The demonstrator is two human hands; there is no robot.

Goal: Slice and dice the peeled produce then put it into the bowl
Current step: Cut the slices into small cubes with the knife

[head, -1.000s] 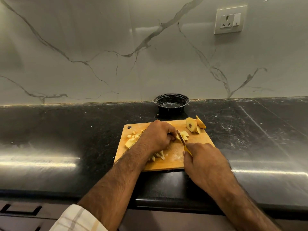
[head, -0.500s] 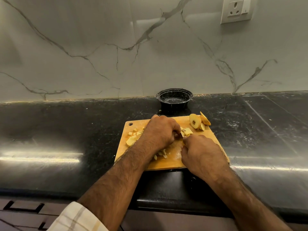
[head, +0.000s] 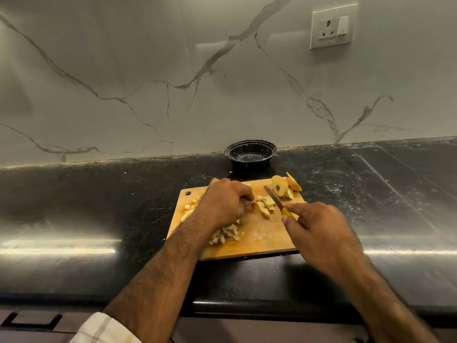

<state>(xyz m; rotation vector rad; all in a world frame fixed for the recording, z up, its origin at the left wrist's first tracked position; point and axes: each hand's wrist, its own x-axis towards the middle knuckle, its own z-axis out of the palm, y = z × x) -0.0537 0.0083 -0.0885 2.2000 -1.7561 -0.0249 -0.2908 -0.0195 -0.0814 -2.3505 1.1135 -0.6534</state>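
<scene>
Item, as I see it: right hand [head: 321, 231] grips knife [head: 278, 201]; left hand [head: 222, 201] curled on wet, slippery, crisp fruit pieces [head: 265, 206]; pinch edges.

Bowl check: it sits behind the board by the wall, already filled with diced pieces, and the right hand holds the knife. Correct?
Not quite. The head view shows the bowl holding no pieces; the diced pieces lie on the board. The rest stands: the bowl sits behind the board by the wall, and the right hand holds the knife.
</scene>
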